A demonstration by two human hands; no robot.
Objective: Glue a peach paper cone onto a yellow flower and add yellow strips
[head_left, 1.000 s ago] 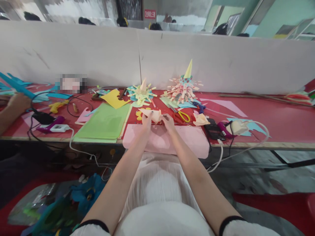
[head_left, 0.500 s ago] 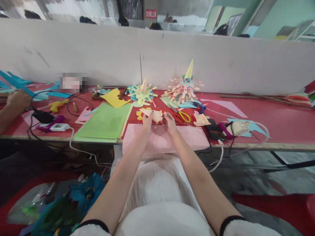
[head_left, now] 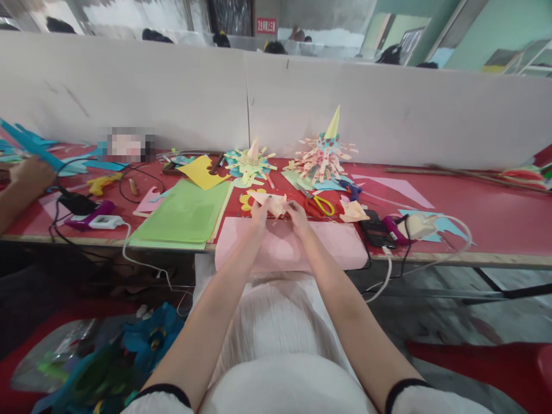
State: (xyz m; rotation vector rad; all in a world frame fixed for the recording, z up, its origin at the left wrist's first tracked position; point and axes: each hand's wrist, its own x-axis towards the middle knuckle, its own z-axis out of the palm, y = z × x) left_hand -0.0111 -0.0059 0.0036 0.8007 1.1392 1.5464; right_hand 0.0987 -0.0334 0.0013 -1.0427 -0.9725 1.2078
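Over the front of the table, a peach-coloured paper piece (head_left: pixel 275 203), pointed at its left end, is pinched in my left hand (head_left: pixel 260 214). At its right end, my right hand (head_left: pixel 297 216) has its fingers closed on the paper's edge. Just under my wrists lies a pink paper sheet (head_left: pixel 332 244) that hangs over the table edge. A yellow paper flower shape (head_left: pixel 246 201) is behind my left hand. To the right of my hands are yellow-handled scissors (head_left: pixel 322 204) and another peach paper piece (head_left: pixel 353 211).
Green paper sheets (head_left: pixel 181 213) are stacked on the left. Two fringed paper cones, a small one (head_left: pixel 252 163) and a taller one (head_left: pixel 328 149), stand behind. A blue glue gun (head_left: pixel 351 188), a phone (head_left: pixel 376 228) and cabled plugs (head_left: pixel 418 226) lie right. A co-worker's hand (head_left: pixel 32 175) is far left.
My right hand's fingers have come in closer on the right end of the peach paper, which has turned slightly. My left hand keeps its hold.
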